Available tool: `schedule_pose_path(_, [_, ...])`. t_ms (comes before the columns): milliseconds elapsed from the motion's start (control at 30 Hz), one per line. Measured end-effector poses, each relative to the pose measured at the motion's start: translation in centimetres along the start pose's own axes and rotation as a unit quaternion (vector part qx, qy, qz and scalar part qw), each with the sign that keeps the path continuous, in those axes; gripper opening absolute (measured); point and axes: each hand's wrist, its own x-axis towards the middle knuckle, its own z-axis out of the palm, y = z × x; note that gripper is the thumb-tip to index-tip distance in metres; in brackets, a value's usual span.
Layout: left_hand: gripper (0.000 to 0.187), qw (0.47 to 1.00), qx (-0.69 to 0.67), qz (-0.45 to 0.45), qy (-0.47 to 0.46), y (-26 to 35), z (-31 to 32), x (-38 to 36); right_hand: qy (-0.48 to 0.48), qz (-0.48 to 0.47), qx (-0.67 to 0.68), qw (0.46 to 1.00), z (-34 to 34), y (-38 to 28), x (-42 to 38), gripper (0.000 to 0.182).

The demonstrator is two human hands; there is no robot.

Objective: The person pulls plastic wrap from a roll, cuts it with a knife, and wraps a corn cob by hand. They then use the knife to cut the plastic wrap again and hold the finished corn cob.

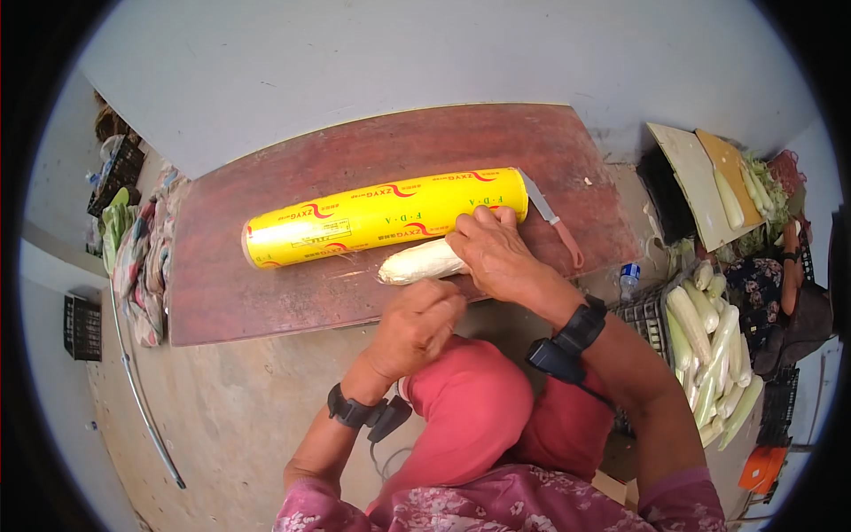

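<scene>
A pale, long peeled stalk [421, 262], seemingly stem lettuce, lies on the table in front of a yellow roll of cling film [381, 217]. My right hand [498, 257] covers the stalk's right end, its bent fingertips against the roll's front near its right end. What those fingers pinch is hidden. Just nearer to me than the stalk, at the table's front edge, my left hand [415, 326] is closed with curled fingers; I cannot make out what is in it. A knife [554, 222] with a pink handle lies right of the roll.
The reddish-brown table [230, 310] stands against a pale wall. To the right is a crate [643, 324] piled with pale stalks [709, 346], beside a water bottle [629, 277]. Another person's arm [791, 266] shows at the far right. Patterned cloth [146, 266] lies left.
</scene>
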Motion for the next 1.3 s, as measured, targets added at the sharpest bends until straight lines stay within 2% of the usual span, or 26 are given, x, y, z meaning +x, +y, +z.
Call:
schedule_pose_path(33, [0.029, 0.999, -0.024, 0.017, -0.046, -0.5, 0.7, -0.3, 0.0, -0.002, -0.003, 1.0, 0.0, 0.0, 0.1, 0.012])
schedule_pose_path(233, [0.034, 0.987, 0.116, 0.077, -0.078, -3.9, 2.2, -1.6, -0.007, -0.008, -0.005, 1.0, -0.1, 0.3, 0.1, 0.012])
schedule_pose_path(333, [0.041, 0.982, 0.159, 0.055, -0.083, -3.9, 2.9, -2.1, -0.015, -0.01, 0.002, 1.0, -0.2, 0.4, 0.1, 0.011])
schedule_pose_path(433, [0.052, 0.983, 0.175, -0.018, -0.059, -3.8, 3.9, -2.2, -0.015, -0.015, 0.002, 1.0, -0.1, 0.6, -0.1, 0.011])
schedule_pose_path(533, [0.053, 0.966, 0.252, -0.014, -0.063, -3.8, 3.8, -2.1, -0.011, -0.021, -0.005, 1.0, -0.1, 0.7, 0.0, 0.012])
schedule_pose_path(667, [0.065, 0.971, 0.231, -0.041, -0.05, -4.0, 3.4, -1.5, 0.019, -0.036, 0.022, 0.999, 0.3, 1.1, -0.4, 0.018])
schedule_pose_path(767, [0.064, 0.973, 0.214, -0.083, -0.019, -4.2, 3.3, -0.7, 0.039, -0.05, 0.033, 0.997, 0.7, 1.6, -0.7, 0.023])
schedule_pose_path(900, [0.066, 0.971, 0.22, -0.095, -0.017, -4.0, 3.3, 0.3, 0.045, -0.041, 0.048, 0.997, 0.5, 1.5, -0.9, 0.026])
schedule_pose_path(1167, [0.069, 0.962, 0.253, -0.104, 0.007, -4.5, 3.8, 1.3, 0.03, -0.029, 0.097, 0.994, -0.1, 2.5, -0.5, 0.021])
schedule_pose_path(1300, [0.067, 0.96, 0.264, -0.093, 0.012, -5.3, 3.9, 1.5, 0.025, -0.015, 0.107, 0.994, 0.1, 5.4, -0.8, 0.017])
